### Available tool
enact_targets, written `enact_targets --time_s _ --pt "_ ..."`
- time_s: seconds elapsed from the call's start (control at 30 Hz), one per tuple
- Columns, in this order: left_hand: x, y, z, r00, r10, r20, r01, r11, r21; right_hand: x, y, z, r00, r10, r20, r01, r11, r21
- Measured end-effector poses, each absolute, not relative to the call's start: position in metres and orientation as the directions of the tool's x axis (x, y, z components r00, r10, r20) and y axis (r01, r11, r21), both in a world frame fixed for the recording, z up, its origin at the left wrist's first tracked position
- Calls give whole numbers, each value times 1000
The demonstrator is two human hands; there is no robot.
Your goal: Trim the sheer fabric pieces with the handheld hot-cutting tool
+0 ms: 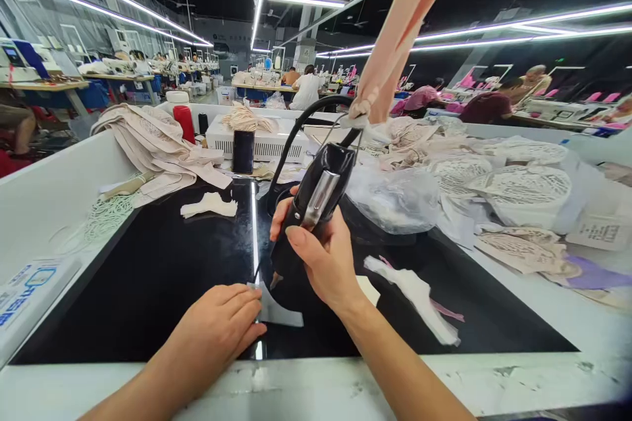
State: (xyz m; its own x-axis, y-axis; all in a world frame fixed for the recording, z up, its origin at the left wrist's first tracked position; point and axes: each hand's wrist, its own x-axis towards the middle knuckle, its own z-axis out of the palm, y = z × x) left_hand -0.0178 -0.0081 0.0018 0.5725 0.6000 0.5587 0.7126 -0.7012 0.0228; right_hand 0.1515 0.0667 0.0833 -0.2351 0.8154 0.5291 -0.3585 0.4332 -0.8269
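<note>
My right hand (328, 253) is wrapped around a black corded hand tool (313, 200) with a silver metal lever along its body. The tool's narrow tip (275, 279) points down, just above a small translucent grey fabric piece (281, 312) with a curved edge. Fingers laid flat, my left hand (220, 319) presses the left end of that piece onto the black work mat (148, 289). A knotted pink fabric strip (399, 33) runs up from the tool's top, beside its thick black cable (291, 135). Whether tip and piece touch is unclear.
White cut pieces (415, 299) lie right of my hands, and another pale stack (210, 205) lies farther back. Behind the mat are a phone (243, 152), a white vented box (281, 141) and a plastic bag (395, 194). Lace cups (526, 191) crowd the right; beige fabric (153, 145) hangs left.
</note>
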Motion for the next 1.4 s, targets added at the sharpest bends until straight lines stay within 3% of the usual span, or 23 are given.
enact_targets --time_s 0.27,1.0,1.2,1.4 --pt "-16 -8 3 578 600 554 708 -705 25 128 64 72 -74 803 591 -395 521 -757" --pt "-15 -10 3 586 587 559 715 -699 -17 126 70 66 63 817 573 -225 571 -789" --pt "-16 -9 3 583 596 552 714 -701 3 122 70 68 54 842 537 -352 519 -779" --pt "-17 -9 3 575 601 555 710 -703 27 118 67 67 21 852 523 -348 497 -795"
